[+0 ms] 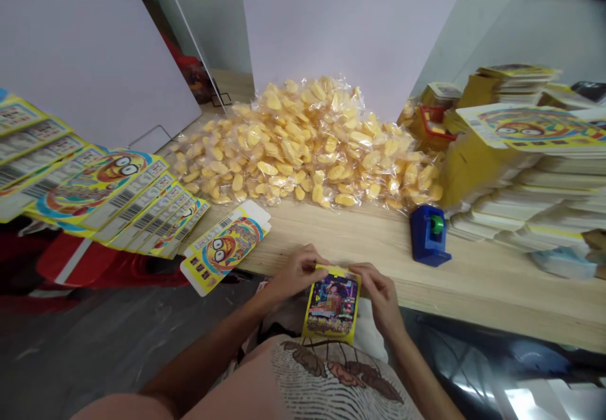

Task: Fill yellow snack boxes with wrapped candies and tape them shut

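A yellow printed cardboard box [330, 309] with a picture on its front stands upright against my lap at the table's near edge. My left hand [299, 273] pinches its upper left corner between thumb and fingers. At the upper right corner, my right hand [379, 286] grips the same box with bent fingers. Left of my hands, one unfolded carton [227, 246] with a cartoon face lies tilted over the table edge. Beyond the hands spreads a large heap of clear bags [307, 148] holding yellow oval pieces.
Several finished-looking cartons [113, 192] stand in a row at the left, above a red stool [89, 262]. A blue tape dispenser [428, 237] sits right of the heap. Tall stacks of flat cartons [530, 180] and a red basket [435, 120] occupy the right side.
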{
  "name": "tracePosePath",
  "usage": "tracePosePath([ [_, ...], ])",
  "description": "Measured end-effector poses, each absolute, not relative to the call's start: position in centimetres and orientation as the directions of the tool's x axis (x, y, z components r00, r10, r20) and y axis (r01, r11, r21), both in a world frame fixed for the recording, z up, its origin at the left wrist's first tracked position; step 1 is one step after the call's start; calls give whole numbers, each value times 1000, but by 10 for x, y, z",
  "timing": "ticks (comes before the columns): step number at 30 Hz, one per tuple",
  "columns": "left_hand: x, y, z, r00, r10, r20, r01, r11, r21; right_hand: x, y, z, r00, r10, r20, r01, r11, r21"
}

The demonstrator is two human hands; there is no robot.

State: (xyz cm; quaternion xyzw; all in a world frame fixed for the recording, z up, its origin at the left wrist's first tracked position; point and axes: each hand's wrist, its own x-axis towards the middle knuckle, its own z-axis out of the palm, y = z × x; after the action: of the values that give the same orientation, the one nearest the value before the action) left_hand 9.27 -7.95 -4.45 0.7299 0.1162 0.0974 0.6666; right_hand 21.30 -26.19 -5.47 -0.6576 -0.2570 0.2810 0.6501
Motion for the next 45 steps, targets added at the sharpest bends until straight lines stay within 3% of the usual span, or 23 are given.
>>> tracePosePath([
  [6,99,-74,-30,956,286,63,40,-342,939,228,-263,-46,630,768,-115,-63,-98,-993],
  [12,115,-65,-24,967,257,-7,58,-189,980,242,-256,-37,657,741,-138,-21,-166,-986],
  [19,104,-72,-18,971,203,127,-63,-292,954,227,-265,-37,662,750,3,99,-84,-992],
  [22,99,-84,-26,950,268,162,-84,-282,956,216,-266,-44,704,709,34,102,-54,-993],
  [25,97,-99,-39,923,374,93,-44,-139,989,206,-264,-49,771,635,44,81,-29,-996],
  [30,98,-113,-50,907,374,-193,58,344,937,211,-270,-51,797,604,-7,6,-20,-1000],
  [32,104,-107,-48,888,386,-251,80,408,910,233,-282,-51,849,527,41,75,-42,-996],
  [35,116,-91,-43,888,363,-281,113,420,901,284,-311,-50,963,104,250,264,-171,-949],
  [37,122,-82,-40,904,320,-284,136,416,899,321,-330,-50,947,-122,297,257,-265,-929],
  [39,126,-75,-37,919,279,-279,154,399,904,351,-341,-51,969,-122,215,173,-290,-941],
  [42,128,-70,-33,930,250,-270,172,352,920,376,-340,-55,995,26,95,99,-291,-952],
  [45,130,-66,-29,932,247,-266,188,298,936,381,-330,-57,993,11,117,115,-285,-952],
])
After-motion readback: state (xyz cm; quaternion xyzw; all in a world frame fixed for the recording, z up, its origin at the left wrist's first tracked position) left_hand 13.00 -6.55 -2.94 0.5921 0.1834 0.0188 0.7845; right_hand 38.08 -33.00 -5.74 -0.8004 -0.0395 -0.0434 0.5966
